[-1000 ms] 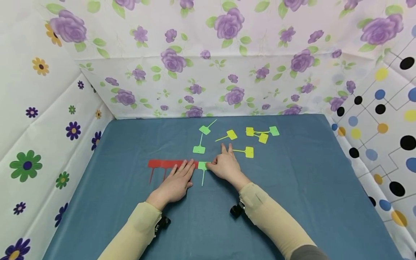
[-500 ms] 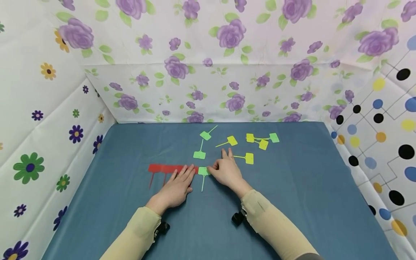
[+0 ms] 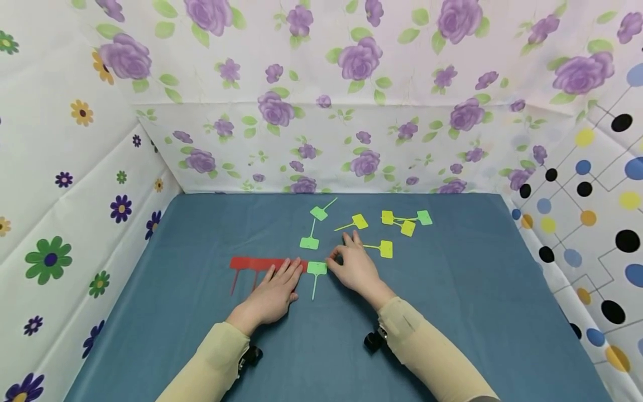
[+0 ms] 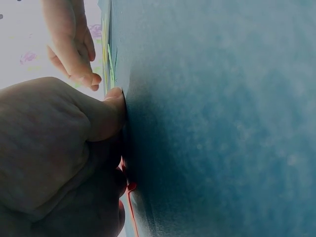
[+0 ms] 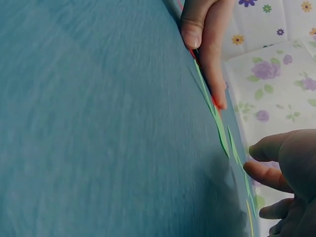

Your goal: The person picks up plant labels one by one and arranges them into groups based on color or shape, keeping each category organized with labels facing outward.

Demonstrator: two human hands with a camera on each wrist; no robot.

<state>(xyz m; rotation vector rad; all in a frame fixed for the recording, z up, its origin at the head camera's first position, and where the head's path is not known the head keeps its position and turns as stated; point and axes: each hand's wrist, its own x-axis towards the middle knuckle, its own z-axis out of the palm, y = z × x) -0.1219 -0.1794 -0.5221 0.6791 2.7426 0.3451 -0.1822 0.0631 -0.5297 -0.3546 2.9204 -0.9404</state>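
Observation:
A row of red plant labels point(image 3: 256, 262), heads side by side and thin stems toward me, lies flat in the head view. My left hand point(image 3: 271, 293) rests on the right part of this row with straight fingers, hiding some stems. Against the row's right end lies a green plant label point(image 3: 317, 268), its stem also toward me. Just right of that label is my right hand point(image 3: 358, 272), thumb and index finger bent near each other. In the right wrist view the right hand's fingers point(image 5: 269, 173) are apart, with nothing between them.
Farther back lie two more green labels point(image 3: 308, 243), a yellow label point(image 3: 359, 221), and another yellow label point(image 3: 385, 249) beside my right fingertips. Yellow and green labels overlap in a cluster point(image 3: 407, 228) at back right. Patterned cloth walls point(image 3: 321, 139) bound the blue table point(image 3: 477, 312).
My right hand has let go of the green label at the row's end and shifted slightly right. My left hand stays on the red labels. The head view has tilted up a little.

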